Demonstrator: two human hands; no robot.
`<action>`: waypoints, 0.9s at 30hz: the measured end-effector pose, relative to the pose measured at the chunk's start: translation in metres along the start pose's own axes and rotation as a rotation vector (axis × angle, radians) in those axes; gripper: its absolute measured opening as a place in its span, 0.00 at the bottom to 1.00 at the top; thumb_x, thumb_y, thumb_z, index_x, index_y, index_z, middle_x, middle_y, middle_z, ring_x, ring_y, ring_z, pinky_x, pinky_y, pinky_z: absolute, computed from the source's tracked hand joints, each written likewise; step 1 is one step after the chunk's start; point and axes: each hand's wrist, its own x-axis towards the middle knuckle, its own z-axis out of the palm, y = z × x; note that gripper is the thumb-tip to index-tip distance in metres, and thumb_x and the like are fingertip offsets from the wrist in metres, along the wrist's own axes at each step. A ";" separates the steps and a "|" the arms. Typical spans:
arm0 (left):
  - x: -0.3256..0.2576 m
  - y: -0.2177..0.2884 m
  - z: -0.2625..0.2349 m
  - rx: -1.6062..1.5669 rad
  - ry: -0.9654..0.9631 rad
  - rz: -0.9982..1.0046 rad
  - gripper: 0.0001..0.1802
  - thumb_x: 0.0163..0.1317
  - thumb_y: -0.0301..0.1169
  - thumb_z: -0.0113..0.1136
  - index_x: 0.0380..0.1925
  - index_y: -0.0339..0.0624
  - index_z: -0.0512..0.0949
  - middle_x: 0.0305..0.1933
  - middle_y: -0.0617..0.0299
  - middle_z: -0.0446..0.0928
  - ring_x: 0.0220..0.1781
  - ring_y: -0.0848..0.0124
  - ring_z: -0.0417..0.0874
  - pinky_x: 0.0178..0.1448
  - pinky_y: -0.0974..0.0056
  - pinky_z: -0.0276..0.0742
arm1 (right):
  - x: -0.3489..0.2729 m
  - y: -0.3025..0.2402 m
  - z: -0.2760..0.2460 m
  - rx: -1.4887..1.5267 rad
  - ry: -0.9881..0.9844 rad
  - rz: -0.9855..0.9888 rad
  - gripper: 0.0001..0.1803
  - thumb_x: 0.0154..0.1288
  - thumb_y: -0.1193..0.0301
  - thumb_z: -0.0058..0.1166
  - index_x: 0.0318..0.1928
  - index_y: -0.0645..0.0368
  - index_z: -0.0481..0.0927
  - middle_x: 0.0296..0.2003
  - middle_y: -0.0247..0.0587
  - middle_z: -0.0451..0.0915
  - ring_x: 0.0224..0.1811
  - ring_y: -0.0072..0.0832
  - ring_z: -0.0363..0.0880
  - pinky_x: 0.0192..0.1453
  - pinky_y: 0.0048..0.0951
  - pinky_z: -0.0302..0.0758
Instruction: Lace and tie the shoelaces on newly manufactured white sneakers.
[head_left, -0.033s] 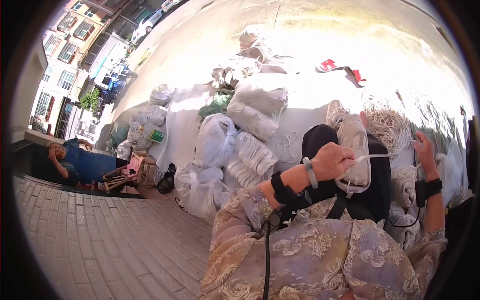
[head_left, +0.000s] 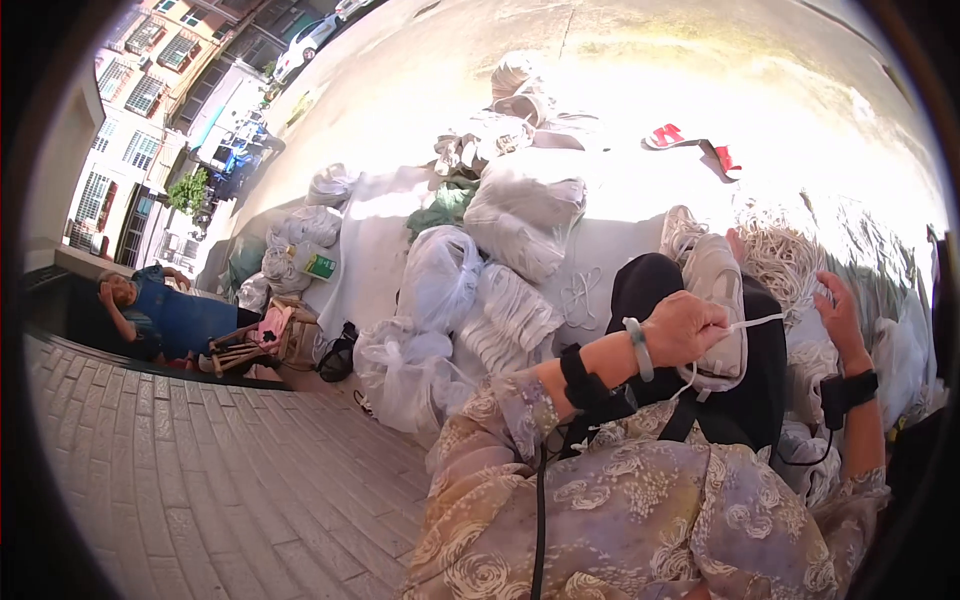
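My left hand (head_left: 685, 328) is closed around a white cord (head_left: 752, 322) that runs across the pale shoe upper (head_left: 715, 300) resting on the black cloth (head_left: 655, 290) over my lap. My right hand (head_left: 838, 312) is right of the shoe upper, fingers loosely spread over a heap of white laces (head_left: 780, 255); I cannot tell whether it pinches one. To lace well, I judge I should keep the cord taut with the left hand and steady the shoe upper against the lap so it does not twist. The cord's far end is lost in glare. Left of the shoe upper, bulging white plastic bags (head_left: 440, 280) pile up; their contents are hard to read. Sunlight washes out the ground beyond.
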 end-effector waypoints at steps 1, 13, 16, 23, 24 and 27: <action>0.003 0.004 0.009 0.023 0.061 0.044 0.06 0.53 0.30 0.57 0.25 0.39 0.78 0.19 0.53 0.74 0.23 0.57 0.76 0.28 0.60 0.70 | -0.003 -0.070 0.016 0.097 -0.092 -0.112 0.17 0.59 0.72 0.52 0.49 0.65 0.74 0.48 0.43 0.76 0.53 0.32 0.71 0.59 0.29 0.64; -0.008 -0.023 0.015 0.033 0.058 -0.109 0.07 0.47 0.31 0.58 0.19 0.39 0.77 0.18 0.50 0.74 0.25 0.53 0.78 0.32 0.57 0.73 | -0.038 -0.105 0.022 0.418 -0.282 0.125 0.10 0.63 0.69 0.48 0.26 0.60 0.72 0.19 0.25 0.67 0.21 0.11 0.64 0.25 0.16 0.62; -0.017 -0.039 0.008 0.039 0.006 -0.155 0.07 0.47 0.30 0.59 0.19 0.39 0.76 0.19 0.51 0.74 0.24 0.54 0.78 0.31 0.59 0.72 | -0.038 -0.043 0.010 0.423 -0.134 0.236 0.09 0.64 0.69 0.48 0.26 0.57 0.72 0.19 0.22 0.64 0.20 0.09 0.60 0.23 0.15 0.59; -0.036 -0.040 -0.010 -0.068 0.000 -0.190 0.06 0.47 0.28 0.59 0.20 0.36 0.77 0.17 0.52 0.73 0.20 0.62 0.77 0.28 0.63 0.70 | -0.029 0.070 -0.019 0.199 0.121 0.154 0.13 0.68 0.70 0.45 0.24 0.55 0.68 0.18 0.21 0.55 0.20 0.10 0.52 0.22 0.18 0.51; -0.035 -0.050 -0.010 -0.084 -0.004 -0.205 0.06 0.47 0.28 0.59 0.20 0.36 0.77 0.17 0.52 0.73 0.20 0.62 0.77 0.28 0.63 0.70 | -0.025 0.094 -0.017 0.013 0.165 0.088 0.13 0.68 0.70 0.45 0.23 0.57 0.67 0.18 0.22 0.56 0.21 0.11 0.53 0.23 0.19 0.52; -0.038 -0.047 -0.007 -0.076 -0.001 -0.193 0.05 0.47 0.28 0.59 0.20 0.36 0.77 0.16 0.53 0.73 0.19 0.64 0.76 0.28 0.63 0.70 | -0.029 0.140 -0.022 -0.128 0.196 0.126 0.11 0.65 0.73 0.47 0.24 0.61 0.68 0.18 0.26 0.61 0.22 0.16 0.59 0.25 0.24 0.59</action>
